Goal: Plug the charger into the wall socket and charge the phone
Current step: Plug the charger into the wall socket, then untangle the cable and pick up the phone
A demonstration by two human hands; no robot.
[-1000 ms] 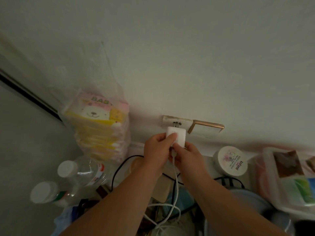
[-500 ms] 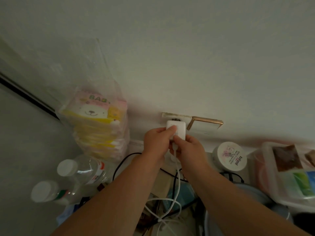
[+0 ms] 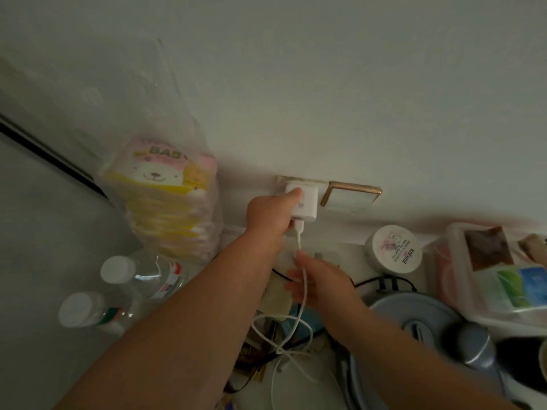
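A white charger point(image 3: 307, 204) sits pressed against the wall socket point(image 3: 291, 180) on the pale wall. My left hand point(image 3: 270, 216) grips the charger from the left, thumb on its top. Its white cable point(image 3: 300, 294) hangs down from the plug into a loose tangle below. My right hand point(image 3: 321, 282) is lower, with the cable running between its fingers. No phone shows in the view.
A gold-rimmed switch plate point(image 3: 350, 198) is right of the socket. A bagged stack of baby wipes point(image 3: 168, 199) and two capped bottles point(image 3: 118, 288) stand left. A round white jar point(image 3: 392, 253), plastic containers point(image 3: 500, 270) and a blue lid point(image 3: 414, 315) lie right.
The charger has moved up and now sits against the socket. My right hand has let go of the charger and dropped down along the cable.
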